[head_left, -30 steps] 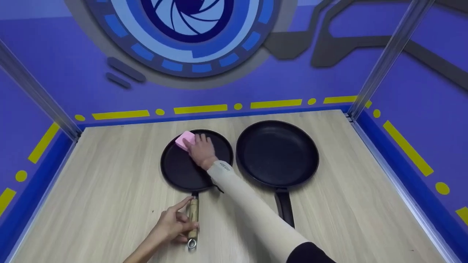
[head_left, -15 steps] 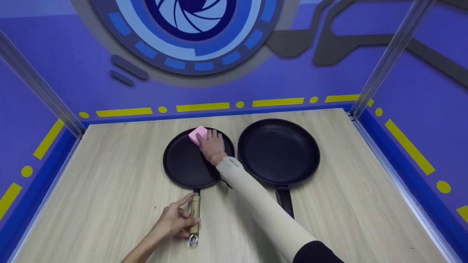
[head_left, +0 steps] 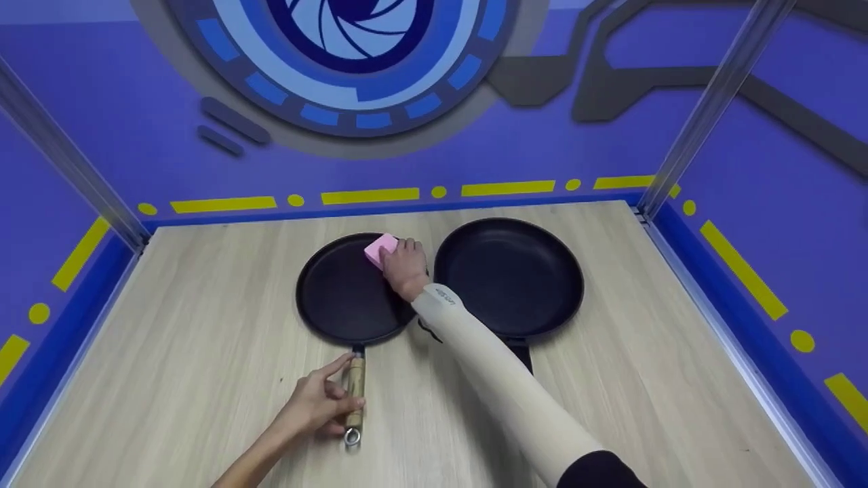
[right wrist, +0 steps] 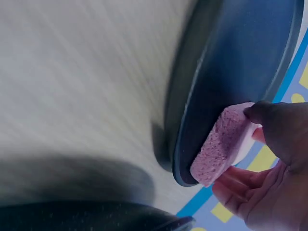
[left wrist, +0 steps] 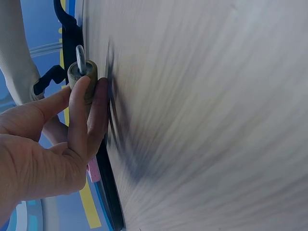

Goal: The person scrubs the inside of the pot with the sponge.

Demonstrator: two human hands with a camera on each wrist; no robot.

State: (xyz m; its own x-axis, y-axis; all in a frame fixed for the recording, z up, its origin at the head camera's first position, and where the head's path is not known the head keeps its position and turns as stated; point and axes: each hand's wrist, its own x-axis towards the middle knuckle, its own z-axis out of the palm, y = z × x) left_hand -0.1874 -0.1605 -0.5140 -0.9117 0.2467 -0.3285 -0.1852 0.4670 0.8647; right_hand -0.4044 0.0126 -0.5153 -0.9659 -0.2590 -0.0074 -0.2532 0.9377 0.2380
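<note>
A flat black frying pan (head_left: pixel 342 291) lies on the left of the table, its wooden handle (head_left: pixel 356 386) pointing toward me. My left hand (head_left: pixel 315 403) grips that handle between thumb and fingers; the left wrist view shows the metal hanging ring (left wrist: pixel 81 58) at its end. At the pan's far right edge, my right hand (head_left: pixel 405 264) holds a pink sponge (head_left: pixel 380 251). In the right wrist view the sponge (right wrist: pixel 224 144) sits against the pan's inner surface, pinched between thumb and fingers.
Just right of the first pan stands a second, deeper black pan (head_left: pixel 508 278), its handle partly hidden by my right forearm. Blue patterned walls (head_left: pixel 380 159) enclose the wooden table (head_left: pixel 203 325) at the back and sides.
My right hand has slid the sponge rightward along the pan's far side toward its right edge. The left hand keeps its hold on the handle. The view has shifted slightly.
</note>
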